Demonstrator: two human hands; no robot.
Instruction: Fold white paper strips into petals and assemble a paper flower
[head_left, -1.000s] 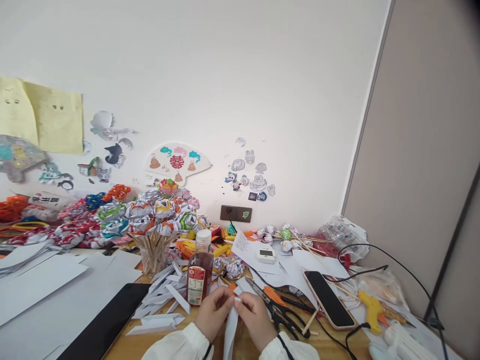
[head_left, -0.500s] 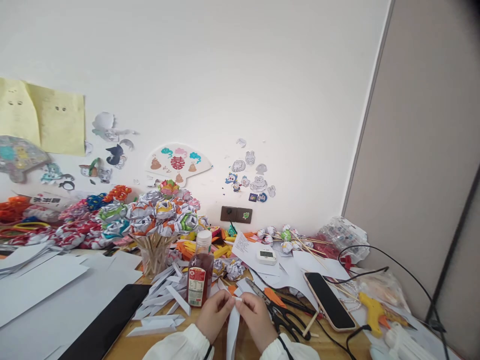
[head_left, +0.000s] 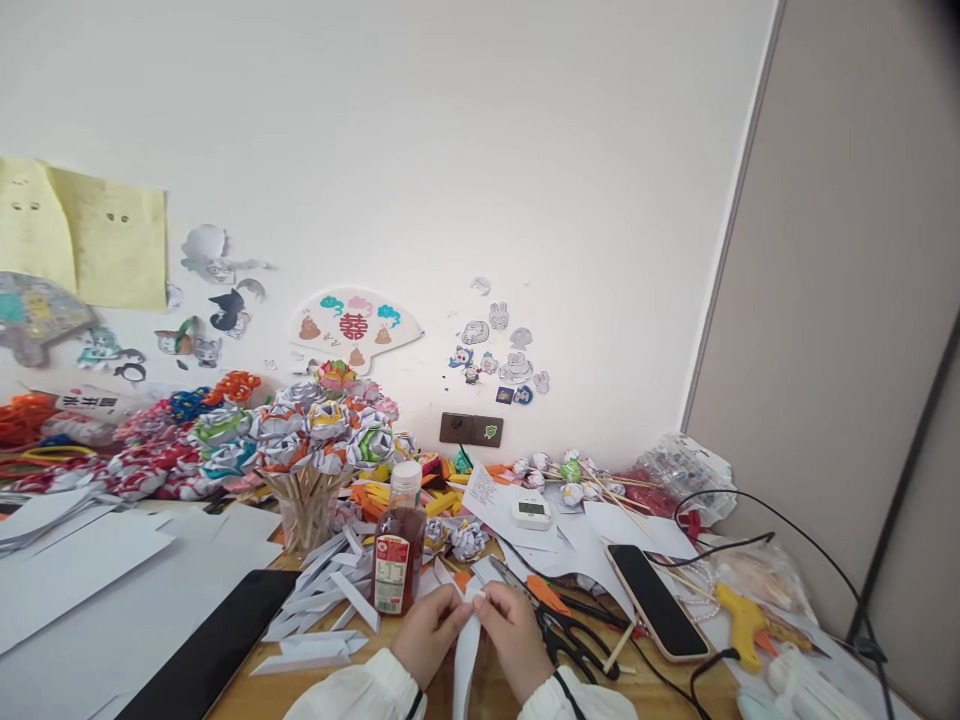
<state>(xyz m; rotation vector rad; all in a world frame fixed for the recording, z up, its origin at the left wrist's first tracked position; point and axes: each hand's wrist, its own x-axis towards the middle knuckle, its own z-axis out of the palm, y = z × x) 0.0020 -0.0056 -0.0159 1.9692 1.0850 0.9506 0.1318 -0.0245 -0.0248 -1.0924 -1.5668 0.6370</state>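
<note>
A narrow white paper strip (head_left: 466, 660) hangs down between my two hands at the table's front edge. My left hand (head_left: 433, 632) pinches its upper end from the left. From the right, my right hand (head_left: 512, 630) grips the same end, thumb and finger pressed on the paper. The fingertips of both hands nearly meet there. Just beyond my left hand stands a bottle of red-brown liquid (head_left: 397, 545) with a white cap. Black-handled scissors (head_left: 574, 640) lie beside my right hand. Folded white paper strips (head_left: 330, 590) are heaped to the left of the bottle.
Paper flowers on sticks (head_left: 307, 440) stand in a clear cup at back left. A black tablet (head_left: 210, 640) and white sheets (head_left: 67, 580) lie left. On the right are a phone (head_left: 660, 602), a yellow glue gun (head_left: 739, 625) and cables. A small white timer (head_left: 532, 510) sits behind.
Both hands keep their pinch on the paper strip, with only a slight shift of the fingers. The whole view has moved very slightly.
</note>
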